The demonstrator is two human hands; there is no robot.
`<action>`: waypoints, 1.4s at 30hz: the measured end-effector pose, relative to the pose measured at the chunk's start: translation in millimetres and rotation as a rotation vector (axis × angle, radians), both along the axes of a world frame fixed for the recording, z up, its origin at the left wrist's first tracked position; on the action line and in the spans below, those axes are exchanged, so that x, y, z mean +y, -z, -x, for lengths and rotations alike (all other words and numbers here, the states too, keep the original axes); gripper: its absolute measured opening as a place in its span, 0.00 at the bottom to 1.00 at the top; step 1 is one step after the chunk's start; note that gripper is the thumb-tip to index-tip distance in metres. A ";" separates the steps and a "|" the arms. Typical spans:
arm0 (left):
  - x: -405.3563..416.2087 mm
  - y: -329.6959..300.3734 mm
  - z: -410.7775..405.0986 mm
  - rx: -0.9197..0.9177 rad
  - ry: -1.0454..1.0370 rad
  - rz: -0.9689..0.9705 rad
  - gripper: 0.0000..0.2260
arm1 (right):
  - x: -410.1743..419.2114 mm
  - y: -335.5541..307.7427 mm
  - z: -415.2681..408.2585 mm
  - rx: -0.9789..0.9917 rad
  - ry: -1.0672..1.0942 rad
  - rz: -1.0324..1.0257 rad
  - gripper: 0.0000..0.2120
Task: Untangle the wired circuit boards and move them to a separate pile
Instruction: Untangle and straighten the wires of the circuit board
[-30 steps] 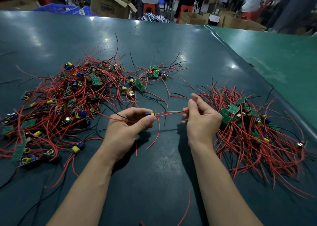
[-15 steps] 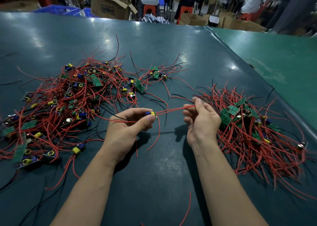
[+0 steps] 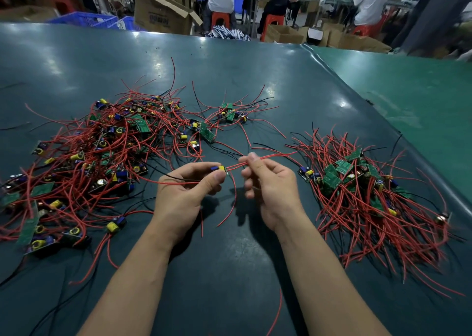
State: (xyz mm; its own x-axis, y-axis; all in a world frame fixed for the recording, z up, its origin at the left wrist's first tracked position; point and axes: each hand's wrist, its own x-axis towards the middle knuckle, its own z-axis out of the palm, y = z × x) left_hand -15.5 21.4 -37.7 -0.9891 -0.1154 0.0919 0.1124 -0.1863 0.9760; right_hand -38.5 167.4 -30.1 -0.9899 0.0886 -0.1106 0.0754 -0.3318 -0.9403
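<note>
Hands meet over the near middle of the dark worktop [image 3: 229, 54]. The left hand [image 3: 184, 195] pinches one small circuit board [image 3: 219, 169] between thumb and fingers, holding it above the surface. The right hand [image 3: 270, 187] has its fingers curled around the red wires [image 3: 268, 155] that run from that board toward the right, and grips them close to the board. On the left lies the big tangled heap [image 3: 84, 162] of boards and wires; on the right lies the sorted pile [image 3: 370, 195], its wires lying mostly in one direction. I think the step in hand is straightening the wires of this one board, which looks already free from the heap. The next move, in my judgement, calls for carrying the board to the right and laying it on the sorted pile, wires aligned with the others, without hooking loose ends.
</note>
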 end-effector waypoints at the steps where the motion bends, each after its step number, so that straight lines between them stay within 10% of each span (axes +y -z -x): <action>1: 0.8 -0.1 -0.5 -0.010 -0.011 -0.026 0.08 | 4.5 -0.6 2.6 0.002 0.078 0.027 0.11; 14: -6.9 2.9 11.3 0.077 -0.265 -0.128 0.04 | 41.5 5.6 19.8 0.116 0.685 -0.147 0.12; 18: -0.3 6.9 8.1 0.264 -0.432 0.244 0.08 | 24.2 0.1 3.1 0.312 0.405 -0.354 0.05; 24: -0.1 8.1 4.8 0.579 -0.466 0.684 0.09 | -6.7 -1.0 -17.8 0.442 -0.283 -0.402 0.24; 42: -0.7 8.7 4.7 0.654 -0.438 0.925 0.12 | -3.8 0.9 -12.3 0.322 -0.120 -0.239 0.04</action>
State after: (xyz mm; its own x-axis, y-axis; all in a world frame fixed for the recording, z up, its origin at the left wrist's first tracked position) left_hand -20.1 20.8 -46.4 -0.6189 -0.0557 0.7835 0.5121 0.7278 0.4562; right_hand -26.2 163.6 -31.0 -0.9755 -0.0437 0.2158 -0.2101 -0.1086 -0.9716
